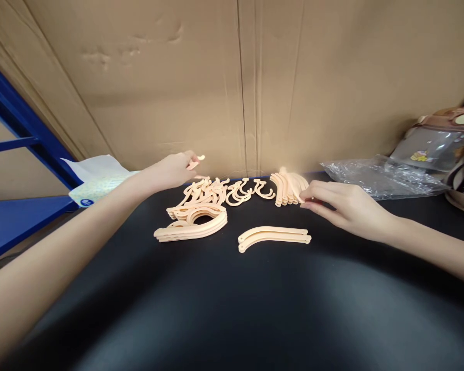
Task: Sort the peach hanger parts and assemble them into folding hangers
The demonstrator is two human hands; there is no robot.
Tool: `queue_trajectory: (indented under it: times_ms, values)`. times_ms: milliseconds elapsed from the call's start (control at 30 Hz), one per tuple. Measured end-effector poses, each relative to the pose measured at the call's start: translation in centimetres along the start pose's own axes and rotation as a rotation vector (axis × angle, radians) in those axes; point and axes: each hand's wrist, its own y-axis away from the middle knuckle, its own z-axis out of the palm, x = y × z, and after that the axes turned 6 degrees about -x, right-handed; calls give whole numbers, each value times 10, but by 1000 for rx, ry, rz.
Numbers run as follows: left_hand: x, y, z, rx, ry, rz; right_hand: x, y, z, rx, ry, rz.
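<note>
My left hand (175, 170) is closed on a small peach plastic hook (194, 165), mostly hidden by the fingers, raised above a heap of loose hooks (204, 193). At the right, my right hand (342, 206) pinches the end of a curved peach hanger arm (297, 189) at the edge of a pile of similar arms (283, 188). Two curved hanger arms (272, 234) lie side by side on the black table, nearer to me. Left of them sits a stack of folded peach hangers (193, 226).
Several separate hooks (237, 191) lie between the heap and the pile of arms. A tissue pack (100, 185) stands at the left by a blue metal frame (31, 129). Clear plastic wrap (382, 178) and a transparent bag (433, 144) are at the right. Cardboard (178, 77) rises behind.
</note>
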Motion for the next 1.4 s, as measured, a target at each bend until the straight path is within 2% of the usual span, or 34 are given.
queue_trajectory:
  times_ms: [100,167,267,400,567,633,700,800,867,967,1067,1233,1400]
  values:
    - [25,13,-1,241,44,52,-2,-1,1,-90,30,-59]
    - [48,25,1,322,85,121,-2,-1,3,-145,21,-79]
    - [79,44,7,310,119,158,0,-1,4,-197,4,-75]
    - [100,63,17,282,117,387,2,-1,3,-240,-8,-82]
    - [99,67,25,120,-26,598,0,0,0,-269,-34,-88]
    - [97,66,28,73,-43,642,-3,0,-2,-259,-92,-38]
    - [95,65,32,37,8,649,-9,-1,-4,-229,-236,66]
    - [96,65,36,-31,131,637,-19,-4,-5,-113,-551,233]
    - [97,65,36,-98,206,662,-26,-5,-5,-42,-737,278]
    - [99,66,36,-171,308,720,-34,-6,-4,-24,-883,302]
    - [102,67,36,-164,369,753,-39,-8,-4,-29,-915,326]
    - [105,65,42,-72,502,774,-40,-12,-3,-18,-985,339]
    - [107,62,44,-40,598,693,-34,-12,2,52,-945,360]
